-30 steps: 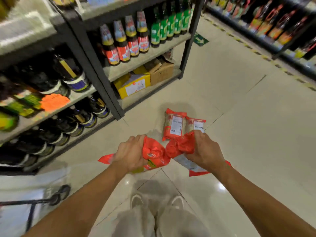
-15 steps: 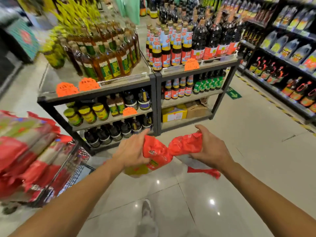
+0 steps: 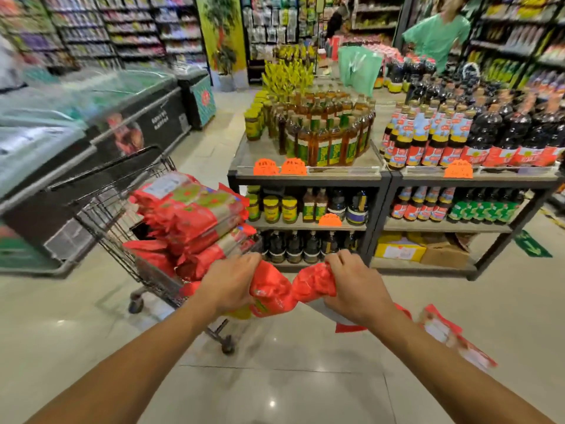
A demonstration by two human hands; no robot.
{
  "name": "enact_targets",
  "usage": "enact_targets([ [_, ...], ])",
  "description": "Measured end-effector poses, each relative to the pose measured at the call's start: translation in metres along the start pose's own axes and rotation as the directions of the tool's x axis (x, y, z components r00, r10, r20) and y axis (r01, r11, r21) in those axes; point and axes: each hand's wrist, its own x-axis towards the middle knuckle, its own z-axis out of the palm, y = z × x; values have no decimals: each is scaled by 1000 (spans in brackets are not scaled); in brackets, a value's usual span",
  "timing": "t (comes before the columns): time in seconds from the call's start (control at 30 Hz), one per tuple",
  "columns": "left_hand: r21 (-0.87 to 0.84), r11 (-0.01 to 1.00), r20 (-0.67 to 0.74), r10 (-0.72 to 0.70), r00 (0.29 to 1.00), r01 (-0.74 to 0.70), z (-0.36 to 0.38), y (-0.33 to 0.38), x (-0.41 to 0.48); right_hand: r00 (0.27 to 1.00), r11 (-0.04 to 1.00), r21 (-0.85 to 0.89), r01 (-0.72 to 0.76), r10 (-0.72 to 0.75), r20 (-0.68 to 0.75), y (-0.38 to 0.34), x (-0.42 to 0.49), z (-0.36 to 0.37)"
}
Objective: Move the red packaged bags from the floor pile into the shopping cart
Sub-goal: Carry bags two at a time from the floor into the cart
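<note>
Here each hand (image 3: 227, 281) (image 3: 354, 286) grips a red bag (image 3: 272, 293) (image 3: 313, 281) beside the cart (image 3: 122, 209).

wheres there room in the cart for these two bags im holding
Bare wire shows at the handle end of the shopping cart, between its black handle and the pile of red bags. The end nearest the left hand is crowded, heaped above the rim.
</note>
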Motion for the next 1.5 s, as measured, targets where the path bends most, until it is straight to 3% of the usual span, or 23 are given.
enact_targets([
  [0.27,-27,989,-56,-148,987,147,-19,-165,-143,992,988,-90,126,-127,-7,-208,33,10],
  [0.6,-299,923,-160,-299,941,242,-58,-322,-240,996,996,87,23,-16,-86,-366,83,16],
  [0.93,-306,938,-209,-232,950,162,-41,-435,-186,989,985,159,-69,89,-120,-418,181,60],
  [1.5,-449,893,-231,-139,963,21,-17,-584,-21,901,891,337,-303,384,-204,-427,334,108],
])
